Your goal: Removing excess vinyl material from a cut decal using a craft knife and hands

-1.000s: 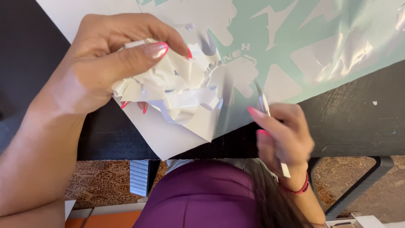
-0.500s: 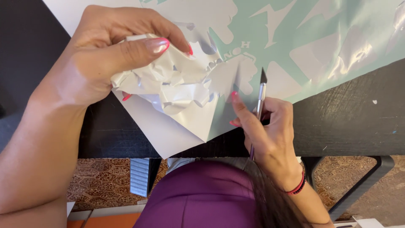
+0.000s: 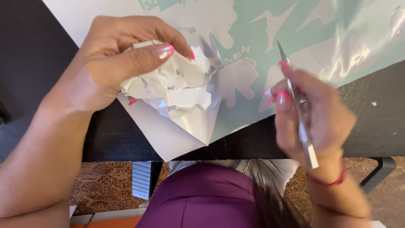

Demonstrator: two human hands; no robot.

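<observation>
I see the left hand (image 3: 114,69) closed around a crumpled wad of white film (image 3: 173,86), thumb pressed across the top and fingers curled behind it, pink nails showing at the edges. The wad sits over the near left corner of a large vinyl sheet (image 3: 295,25), mint green with pale cut-out shapes, which lies flat on the dark counter (image 3: 375,122); a strip of the film runs from the wad toward the sheet, so the two look joined there. The sheet's white backing corner (image 3: 168,139) pokes out below the wad toward the counter edge. The right hand (image 3: 312,114) is wrapped in a pen grip on a slim silver craft knife (image 3: 297,109), blade tip up and pointed at the sheet, just above one of the pale shapes; the hand is blurred, and I cannot tell whether the tip touches the vinyl. A red cord bracelet (image 3: 331,182) circles that wrist. Below the counter edge I see a purple garment (image 3: 202,198), dark hair and a patterned brown floor (image 3: 105,185).
</observation>
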